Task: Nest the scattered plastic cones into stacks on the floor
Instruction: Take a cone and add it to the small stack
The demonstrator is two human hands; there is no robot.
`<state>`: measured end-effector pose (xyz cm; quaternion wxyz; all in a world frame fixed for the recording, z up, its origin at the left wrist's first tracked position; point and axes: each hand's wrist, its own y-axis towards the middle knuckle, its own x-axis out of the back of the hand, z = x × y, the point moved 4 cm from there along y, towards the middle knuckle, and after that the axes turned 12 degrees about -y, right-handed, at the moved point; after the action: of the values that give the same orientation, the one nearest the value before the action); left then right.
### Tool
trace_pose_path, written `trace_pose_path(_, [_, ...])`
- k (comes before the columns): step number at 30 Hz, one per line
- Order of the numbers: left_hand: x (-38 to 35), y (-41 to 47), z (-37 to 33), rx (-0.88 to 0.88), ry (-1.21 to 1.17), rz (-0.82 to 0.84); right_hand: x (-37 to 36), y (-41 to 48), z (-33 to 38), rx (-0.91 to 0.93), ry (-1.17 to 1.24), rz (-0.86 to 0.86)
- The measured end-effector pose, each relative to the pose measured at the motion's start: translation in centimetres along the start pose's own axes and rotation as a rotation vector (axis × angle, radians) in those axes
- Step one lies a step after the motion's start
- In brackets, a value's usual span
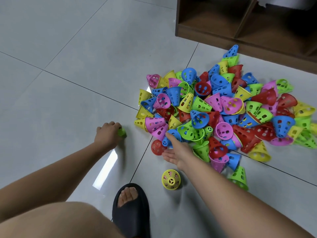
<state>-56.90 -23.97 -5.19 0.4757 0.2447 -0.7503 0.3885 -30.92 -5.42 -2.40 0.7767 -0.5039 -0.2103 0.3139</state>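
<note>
No brand, label or writing can be read on anything here. The left hand (107, 133) is closed over a small green perforated plastic cone (122, 132) standing on the pale grey tiled floor (68, 74), well apart from the rest. The right hand (176, 152) is spread open, palm turned up and left, holding nothing; its fingertips (169, 135) reach the near edge of a large loose heap of red, blue, green, yellow and pink perforated plastic cones (223, 107). A red perforated cone (158, 147) lies on its side just beside that palm. A yellow perforated cone (171, 179) with pink showing through its holes stands alone nearer the person, beside the right forearm. A foot in a black open-toed slide sandal (131, 210) rests on the tiles below. A dark brown wooden shelf unit (240, 31) stands behind the heap.
</note>
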Motion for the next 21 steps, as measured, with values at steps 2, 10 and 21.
trace_pose_path(2, [0.3, -1.2, -1.6, 0.032, -0.161, -0.001, -0.2, 0.8, 0.0, -0.044, 0.027, 0.002])
trace_pose_path(10, [1.8, -7.5, -9.0, -0.127, -0.553, -0.078, -0.1, 1.8, -0.5, 0.055, 0.022, -0.056])
trace_pose_path(21, [2.3, -15.0, -17.7, -0.508, -0.790, 0.180, 9.5, -8.3, 0.2, 0.496, -0.650, -0.270])
